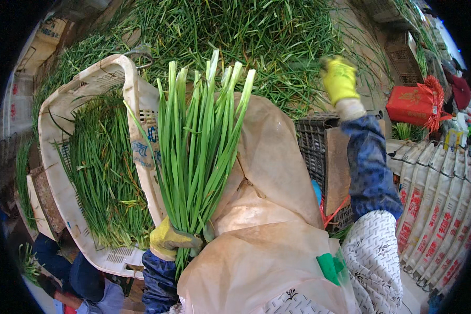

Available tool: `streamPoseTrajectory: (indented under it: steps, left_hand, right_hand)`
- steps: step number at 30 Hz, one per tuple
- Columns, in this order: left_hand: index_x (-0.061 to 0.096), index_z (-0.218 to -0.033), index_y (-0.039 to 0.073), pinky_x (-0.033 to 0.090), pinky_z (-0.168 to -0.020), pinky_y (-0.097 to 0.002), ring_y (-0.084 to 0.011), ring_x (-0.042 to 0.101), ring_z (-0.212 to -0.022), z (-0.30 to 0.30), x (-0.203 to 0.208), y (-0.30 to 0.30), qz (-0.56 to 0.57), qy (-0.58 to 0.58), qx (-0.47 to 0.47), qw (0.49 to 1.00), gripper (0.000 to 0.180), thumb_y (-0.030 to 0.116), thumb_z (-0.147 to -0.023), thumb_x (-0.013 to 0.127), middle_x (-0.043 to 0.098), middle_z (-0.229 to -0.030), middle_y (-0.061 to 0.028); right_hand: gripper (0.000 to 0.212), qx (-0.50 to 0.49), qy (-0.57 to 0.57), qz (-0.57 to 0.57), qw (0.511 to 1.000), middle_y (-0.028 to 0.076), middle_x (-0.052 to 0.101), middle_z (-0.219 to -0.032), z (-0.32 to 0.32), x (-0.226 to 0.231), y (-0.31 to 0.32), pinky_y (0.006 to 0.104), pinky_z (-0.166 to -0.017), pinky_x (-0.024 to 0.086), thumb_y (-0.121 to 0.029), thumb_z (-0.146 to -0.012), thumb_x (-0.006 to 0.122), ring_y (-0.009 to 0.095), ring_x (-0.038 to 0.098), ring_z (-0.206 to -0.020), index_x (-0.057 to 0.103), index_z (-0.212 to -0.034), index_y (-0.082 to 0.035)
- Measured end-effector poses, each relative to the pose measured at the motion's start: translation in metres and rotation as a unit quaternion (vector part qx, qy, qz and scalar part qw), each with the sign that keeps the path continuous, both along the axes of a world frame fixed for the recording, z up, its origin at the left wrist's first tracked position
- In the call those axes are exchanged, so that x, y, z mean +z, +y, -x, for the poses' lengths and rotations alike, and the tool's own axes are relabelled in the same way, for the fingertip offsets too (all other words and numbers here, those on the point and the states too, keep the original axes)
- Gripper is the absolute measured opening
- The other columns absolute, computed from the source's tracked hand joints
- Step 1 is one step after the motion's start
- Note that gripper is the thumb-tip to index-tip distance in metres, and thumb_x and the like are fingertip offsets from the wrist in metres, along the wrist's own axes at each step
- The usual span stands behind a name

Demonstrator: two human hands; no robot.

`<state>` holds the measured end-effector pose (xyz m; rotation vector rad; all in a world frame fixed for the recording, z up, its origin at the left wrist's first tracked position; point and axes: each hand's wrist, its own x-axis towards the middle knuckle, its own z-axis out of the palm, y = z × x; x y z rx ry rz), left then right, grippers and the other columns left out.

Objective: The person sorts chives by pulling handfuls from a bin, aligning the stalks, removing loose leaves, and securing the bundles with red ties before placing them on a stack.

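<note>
A: The left hand [167, 239] is clamped round the base of the chive bunch [199, 152], upright over the apron [267, 246] — keep that grip low.

B: And the right hand [339, 79]?

A: Over the loose pile [256, 31]; its grasp — I cannot tell. Crate rim [136, 112] crowds left.

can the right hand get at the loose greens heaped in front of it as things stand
Probably yes. The right hand, in a yellow glove, is empty and stretched out over the edge of the loose pile of greens, with nothing between them. The left hand is busy gripping the bunch of green stalks.
</note>
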<state>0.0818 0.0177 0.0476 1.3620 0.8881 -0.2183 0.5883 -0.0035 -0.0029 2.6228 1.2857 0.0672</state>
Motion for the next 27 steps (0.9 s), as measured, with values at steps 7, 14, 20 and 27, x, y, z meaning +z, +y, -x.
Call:
streamPoseTrajectory:
  steps: [7, 14, 20, 27]
  left_hand:
    - [0.058, -0.116, 0.002, 0.051, -0.082, -0.0335, -0.0184, 0.061, -0.093, 0.003, -0.009, 0.003, 0.12, -0.006, 0.052, 0.991, 0.066, 0.018, -0.058, 0.083, 0.067, -0.105, -0.0068]
    - [0.055, -0.121, 0.001, 0.05, -0.085, -0.0335, -0.018, 0.061, -0.097, -0.009, -0.001, 0.004, 0.146, 0.026, 0.041, 0.988, 0.07, 0.016, -0.058, 0.084, 0.065, -0.111, -0.0076]
    - [0.056, -0.12, 0.002, 0.05, -0.085, -0.0326, -0.0183, 0.061, -0.096, -0.005, -0.016, -0.003, 0.092, -0.041, 0.021, 0.995, 0.067, 0.015, -0.06, 0.083, 0.066, -0.108, -0.0081]
    - [0.06, -0.117, 0.004, 0.049, -0.088, -0.036, -0.0231, 0.062, -0.098, -0.017, 0.001, 0.005, 0.057, -0.019, -0.044, 0.997, 0.059, 0.018, -0.063, 0.08, 0.067, -0.109, -0.0103]
  right_hand:
    - [0.046, -0.068, 0.688, -0.208, 0.692, 0.003, 0.067, -0.096, 0.125, 0.038, 0.013, 0.0198, -0.068, 0.049, -0.03, -0.088, 0.068, 0.009, 0.063, -0.081, 0.059, -0.123, -0.003]
    - [0.043, -0.161, 0.8, -0.339, 0.469, 0.002, 0.063, -0.085, 0.149, 0.033, -0.016, 0.0201, -0.065, 0.05, -0.031, -0.095, 0.06, 0.008, 0.061, -0.071, 0.057, -0.121, 0.003]
    - [0.034, -0.047, 0.747, -0.328, 0.577, 0.006, 0.062, -0.089, 0.139, 0.041, -0.038, 0.0252, -0.065, 0.053, -0.022, -0.094, 0.058, 0.011, 0.061, -0.078, 0.058, -0.118, 0.003]
    - [0.045, -0.15, 0.682, -0.318, 0.641, 0.007, 0.064, -0.088, 0.105, 0.018, -0.038, 0.0252, -0.059, 0.048, -0.01, -0.084, 0.062, 0.014, 0.059, -0.066, 0.054, -0.127, 0.003]
